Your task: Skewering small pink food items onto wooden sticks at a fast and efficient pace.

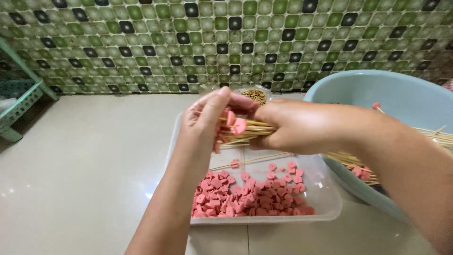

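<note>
Middle of the bamboo skewer bundle (250,130) swallowed by the right hand (295,126); count of sticks impossible to tell. Far rim of the clear plastic tray (325,208) lost behind both hands and forearms. Small container of brown grains (255,96) mostly masked by the left hand (207,118), contents too small to identify. Blue basin (406,97) cut off at the right edge, its loaded skewers (358,169) partly hidden under the right forearm. Green basket (19,101) cropped at the left edge. Pink pieces (236,123) at the fingertips blurred.
</note>
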